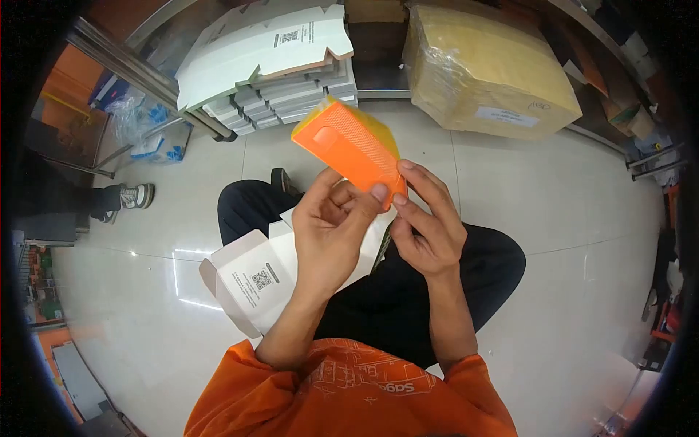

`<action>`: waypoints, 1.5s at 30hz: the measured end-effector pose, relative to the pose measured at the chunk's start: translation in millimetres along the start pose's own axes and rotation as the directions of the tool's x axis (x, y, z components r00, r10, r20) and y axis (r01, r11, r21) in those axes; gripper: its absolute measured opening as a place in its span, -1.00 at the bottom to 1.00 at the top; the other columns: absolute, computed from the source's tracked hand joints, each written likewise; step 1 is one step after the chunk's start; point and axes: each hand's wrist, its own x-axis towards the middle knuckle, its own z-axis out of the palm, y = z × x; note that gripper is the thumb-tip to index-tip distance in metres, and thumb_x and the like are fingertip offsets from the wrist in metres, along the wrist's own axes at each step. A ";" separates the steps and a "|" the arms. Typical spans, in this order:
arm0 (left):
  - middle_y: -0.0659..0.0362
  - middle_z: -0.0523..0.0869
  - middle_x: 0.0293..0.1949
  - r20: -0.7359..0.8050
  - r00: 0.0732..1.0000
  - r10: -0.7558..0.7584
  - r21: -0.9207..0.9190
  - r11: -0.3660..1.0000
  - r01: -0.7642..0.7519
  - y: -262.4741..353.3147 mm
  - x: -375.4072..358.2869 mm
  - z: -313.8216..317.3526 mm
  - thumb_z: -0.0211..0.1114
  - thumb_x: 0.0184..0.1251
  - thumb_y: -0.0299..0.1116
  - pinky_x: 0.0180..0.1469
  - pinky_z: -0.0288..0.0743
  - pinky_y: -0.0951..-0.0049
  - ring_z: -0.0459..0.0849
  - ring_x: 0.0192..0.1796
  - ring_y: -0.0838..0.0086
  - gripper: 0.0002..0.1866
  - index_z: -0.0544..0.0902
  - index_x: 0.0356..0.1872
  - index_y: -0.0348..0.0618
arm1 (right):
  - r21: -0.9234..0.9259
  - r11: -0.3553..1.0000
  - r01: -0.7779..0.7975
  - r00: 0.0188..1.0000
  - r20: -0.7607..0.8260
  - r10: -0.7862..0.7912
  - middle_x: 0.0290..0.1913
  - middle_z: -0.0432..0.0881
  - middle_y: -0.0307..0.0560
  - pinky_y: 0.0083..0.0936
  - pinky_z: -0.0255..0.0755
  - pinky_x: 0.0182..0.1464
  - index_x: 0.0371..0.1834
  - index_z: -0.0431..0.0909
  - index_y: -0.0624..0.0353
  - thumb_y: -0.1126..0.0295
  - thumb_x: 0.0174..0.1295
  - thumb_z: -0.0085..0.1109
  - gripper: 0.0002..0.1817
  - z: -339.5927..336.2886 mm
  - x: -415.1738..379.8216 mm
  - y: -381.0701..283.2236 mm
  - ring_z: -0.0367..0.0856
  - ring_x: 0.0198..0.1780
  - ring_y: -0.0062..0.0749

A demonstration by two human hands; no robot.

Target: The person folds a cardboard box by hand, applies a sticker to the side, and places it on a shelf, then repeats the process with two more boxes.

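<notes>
Held up in front of me is a flat orange piece (349,149) with a dotted texture and a rounded tab shape; a translucent yellow layer shows along its far edge. My left hand (331,229) is closed on its near edge, thumb on top. At its right corner, my right hand (431,227) pinches with thumb and fingertips. Below the hands, across my lap, lies a white carton (258,280) with open flaps, a printed QR code and small text. My forearms and left hand hide part of it.
Ahead on the floor, flattened white cartons (277,44) lie on stacked packs. A large brown box (495,73) wrapped in clear film stands to their right. Metal rack legs (211,125) and plastic bags (145,120) are at left, near another person's shoe (137,197).
</notes>
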 end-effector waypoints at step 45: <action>0.02 0.68 -0.05 0.322 0.936 0.140 0.512 0.806 -0.297 -69.3 9.6 -24.2 0.40 0.23 -0.41 0.01 0.54 0.30 0.67 0.01 0.18 -0.60 0.56 0.09 -0.22 | -0.062 0.967 -0.248 0.965 0.066 0.252 -0.07 0.68 0.14 -0.39 0.56 -0.04 -0.06 0.58 0.31 0.64 0.04 0.33 -0.66 -12.7 -7.7 14.9 0.70 -0.07 -0.16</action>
